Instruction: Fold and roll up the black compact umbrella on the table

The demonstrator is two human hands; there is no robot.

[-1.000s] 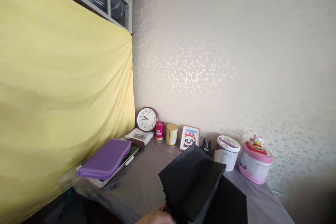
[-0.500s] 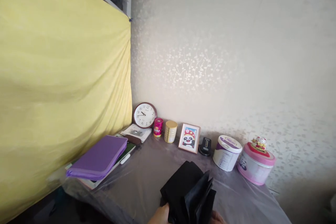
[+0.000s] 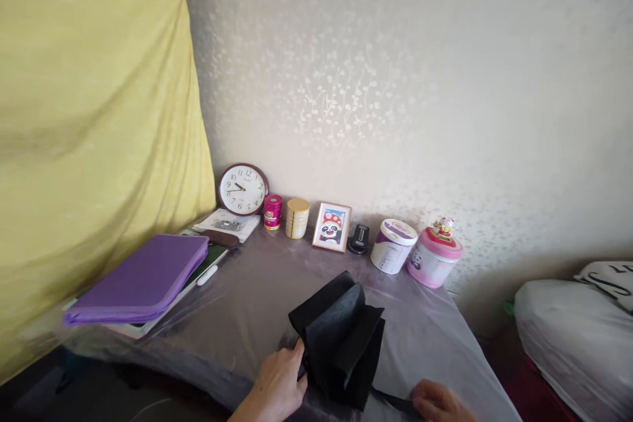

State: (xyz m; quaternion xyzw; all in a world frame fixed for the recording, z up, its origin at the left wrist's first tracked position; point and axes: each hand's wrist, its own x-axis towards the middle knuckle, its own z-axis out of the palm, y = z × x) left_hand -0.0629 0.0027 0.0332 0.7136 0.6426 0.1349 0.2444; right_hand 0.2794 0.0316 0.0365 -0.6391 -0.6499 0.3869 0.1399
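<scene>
holding black folded fabric [image 3: 341,336] just right of the clasping left grip [image 3: 281,377], over the counter [image 3: 242,316], a black strap [image 3: 391,400] now drawn out to the pinching right grip [image 3: 438,402], apparently clear of the folds.

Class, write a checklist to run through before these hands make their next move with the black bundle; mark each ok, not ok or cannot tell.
1. Left hand grips the black bundle: ok.
2. Right hand holds the black strap: ok.
3. Bundle's folds lie flat together: not ok, they fan apart.
4. Bundle apart from picture frame: ok.
5. Strap's tip within the fingers: cannot tell, hidden.
</scene>
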